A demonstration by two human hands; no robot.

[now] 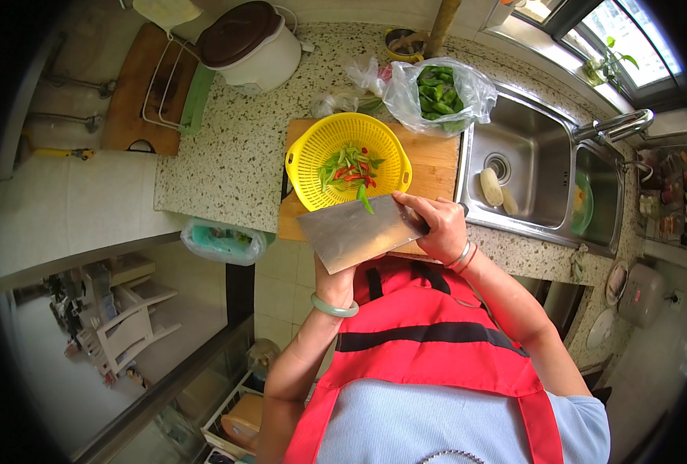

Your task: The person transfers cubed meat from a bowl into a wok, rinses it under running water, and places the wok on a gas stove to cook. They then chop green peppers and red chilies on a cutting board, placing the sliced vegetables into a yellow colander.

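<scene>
My right hand (445,226) grips the handle of a broad steel cleaver (366,229), its index finger along the blade's upper corner. The flat of the blade is tilted beside the near rim of a yellow plastic colander (303,168). A green pepper strip (364,199) lies across the blade's upper edge, at the colander's rim. Inside the colander are cut green pepper pieces (352,156) and red pepper pieces (355,174). Below the blade is my left hand (335,284), a jade-coloured bangle at its wrist; the blade hides its fingers. The colander stands on a wooden cutting board (430,159).
A plastic bag (477,95) of green peppers (436,93) sits behind the board. To the right, a steel sink (529,145) holds peeled pale vegetables (491,187). A white cooker (268,64) with a brown lid stands back left. A lined bin (224,240) hangs at the counter's front edge.
</scene>
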